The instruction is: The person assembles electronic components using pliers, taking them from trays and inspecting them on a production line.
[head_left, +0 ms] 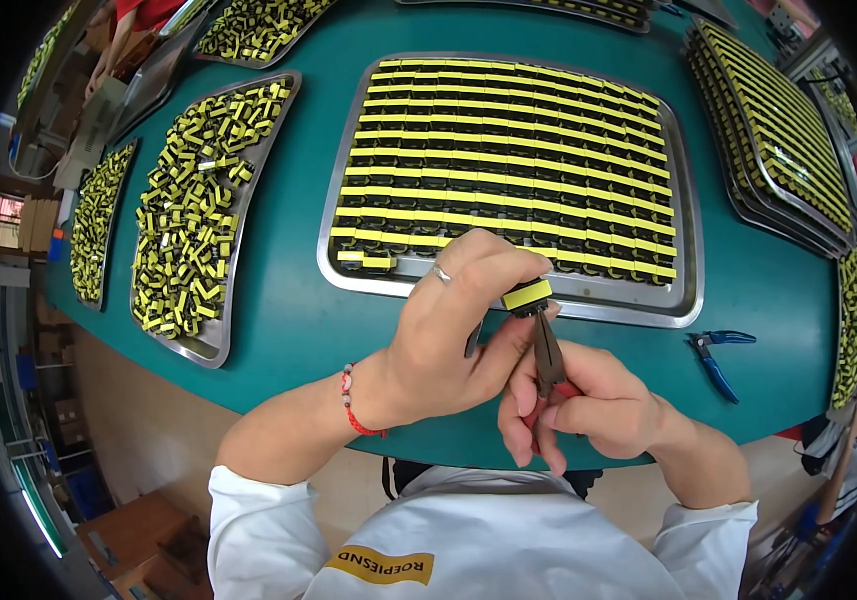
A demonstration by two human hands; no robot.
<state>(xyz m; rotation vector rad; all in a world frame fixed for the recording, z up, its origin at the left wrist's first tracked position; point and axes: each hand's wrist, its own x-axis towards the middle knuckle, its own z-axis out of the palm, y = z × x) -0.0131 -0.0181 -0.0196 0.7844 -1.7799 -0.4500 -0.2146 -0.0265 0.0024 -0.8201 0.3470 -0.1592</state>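
Between the thumb and fingers of my left hand (pixel 464 310) is a small black transformer-like part with a yellow band (pixel 528 294). My right hand (pixel 599 405) grips long-nose pliers (pixel 548 358) with red handles. The pliers' narrow dark jaws point up and meet the underside of the part; whether they pinch a pin there I cannot tell. Just beyond my hands lies a metal tray (pixel 689 230) filled with neat rows of the same black and yellow parts. Its nearest row is partly hidden behind my left hand.
Blue-handled cutters (pixel 717 362) lie on the green table (pixel 279 330) to the right. At left, a metal tray (pixel 217 340) holds loose parts in a heap, with another tray (pixel 99 225) beyond it. Stacked full trays (pixel 749 190) stand at the far right.
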